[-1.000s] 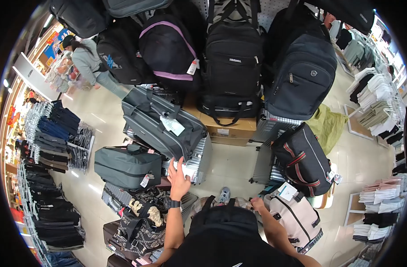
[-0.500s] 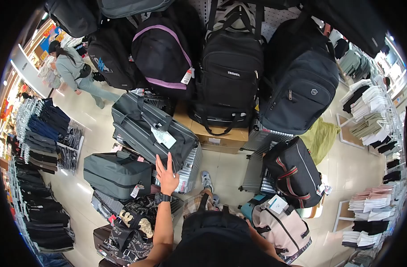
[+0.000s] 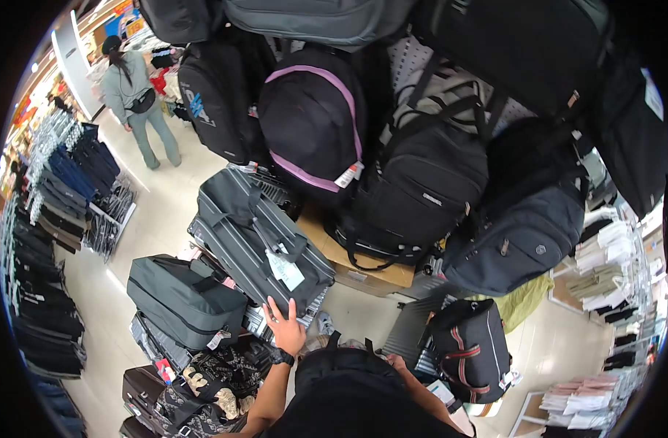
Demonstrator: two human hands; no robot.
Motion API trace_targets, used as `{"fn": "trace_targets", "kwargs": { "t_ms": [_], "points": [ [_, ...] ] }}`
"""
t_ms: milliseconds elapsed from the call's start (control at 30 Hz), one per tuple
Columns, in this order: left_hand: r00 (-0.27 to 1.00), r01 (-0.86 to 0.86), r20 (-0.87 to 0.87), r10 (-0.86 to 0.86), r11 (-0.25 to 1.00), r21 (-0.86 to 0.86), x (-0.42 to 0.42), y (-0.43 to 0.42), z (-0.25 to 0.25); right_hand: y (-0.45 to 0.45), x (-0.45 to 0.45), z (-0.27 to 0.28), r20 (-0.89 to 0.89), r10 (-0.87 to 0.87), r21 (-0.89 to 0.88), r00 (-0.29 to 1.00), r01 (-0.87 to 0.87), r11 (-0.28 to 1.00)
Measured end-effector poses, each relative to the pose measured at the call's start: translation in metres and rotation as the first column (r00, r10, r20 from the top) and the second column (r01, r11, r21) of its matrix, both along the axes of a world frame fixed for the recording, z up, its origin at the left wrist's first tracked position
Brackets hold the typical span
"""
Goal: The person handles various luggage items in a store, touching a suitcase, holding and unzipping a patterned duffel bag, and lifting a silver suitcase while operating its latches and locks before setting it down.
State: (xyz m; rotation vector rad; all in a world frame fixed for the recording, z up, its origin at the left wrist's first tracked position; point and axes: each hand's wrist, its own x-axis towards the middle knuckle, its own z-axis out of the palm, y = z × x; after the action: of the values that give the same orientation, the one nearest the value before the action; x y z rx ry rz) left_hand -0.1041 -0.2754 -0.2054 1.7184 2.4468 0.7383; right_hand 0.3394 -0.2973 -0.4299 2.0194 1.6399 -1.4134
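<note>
My left hand (image 3: 287, 333), with a dark watch on the wrist, is open with its fingers spread. Its fingertips are at the near end of a dark grey duffel bag (image 3: 231, 208); I cannot tell whether they touch it. A white tag (image 3: 284, 271) lies on that bag, which rests on a silver ribbed suitcase (image 3: 317, 301). Left of the hand sits a dark grey boxy bag (image 3: 184, 299). My right hand (image 3: 397, 363) is low beside my body, its fingers mostly hidden. A black duffel bag with striped handles (image 3: 471, 350) lies to its right.
Black backpacks hang ahead, one with purple trim (image 3: 312, 120). Beneath them is a cardboard box (image 3: 363, 271). Patterned bags (image 3: 202, 394) sit at lower left. Clothes racks line both sides, with dark trousers (image 3: 45, 306) on the left. A person (image 3: 140, 98) stands at upper left.
The view has shifted and tilted, so the hanging backpacks appear further right. My left hand appears lower and slightly right, still spread. The person at upper left has turned more away.
</note>
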Motion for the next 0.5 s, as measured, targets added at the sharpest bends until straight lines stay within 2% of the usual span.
{"fn": "trace_targets", "kwargs": {
  "t_ms": [67, 200, 267, 367, 500],
  "points": [
    [0.999, 0.015, -0.032, -0.016, 0.999, -0.030, -0.002, 0.000, -0.004, 0.026, -0.009, 0.010, -0.193, -0.220, -0.025, 0.956, 0.219, 0.975],
    [1.000, 0.023, -0.020, -0.024, 0.999, -0.036, -0.009, -0.003, -0.017, 0.084, -0.047, 0.047, -0.081, -0.148, -0.098, 0.986, 0.140, 0.985],
    [1.000, -0.008, 0.000, 0.008, 0.999, -0.047, -0.010, -0.003, -0.025, 0.100, -0.061, 0.051, -0.041, -0.088, 0.022, 0.995, 0.088, 0.996],
    [1.000, -0.009, 0.011, 0.009, 1.000, 0.003, -0.008, -0.003, -0.031, 0.122, -0.078, 0.063, -0.058, -0.048, 0.097, 0.997, 0.053, 0.994],
    [1.000, -0.014, -0.015, 0.013, 0.999, -0.035, -0.009, -0.004, -0.030, 0.152, -0.100, 0.089, -0.040, 0.034, 0.112, 0.999, -0.029, 0.993]
  ]
}}
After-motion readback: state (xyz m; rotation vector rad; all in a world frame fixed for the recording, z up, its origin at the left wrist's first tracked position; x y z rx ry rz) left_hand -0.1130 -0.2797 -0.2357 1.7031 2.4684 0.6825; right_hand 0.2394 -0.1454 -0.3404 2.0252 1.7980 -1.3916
